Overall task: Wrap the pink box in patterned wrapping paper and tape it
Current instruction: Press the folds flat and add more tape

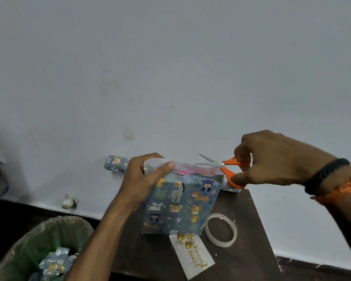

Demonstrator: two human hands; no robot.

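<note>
The pink box stands upright on the small dark table, wrapped in blue animal-patterned paper; only a pink strip shows at its open top. My left hand grips the top left corner, thumb pressing the paper's white edge. My right hand holds orange-handled scissors, blades open and pointing left just above the top right edge of the wrapped box. A roll of tape lies flat on the table right of the box.
The wrapping paper roll lies behind the box against the grey wall. A gift tag with gold balls lies in front of the box. A green bin with paper scraps stands at the lower left. A small white object lies on the floor.
</note>
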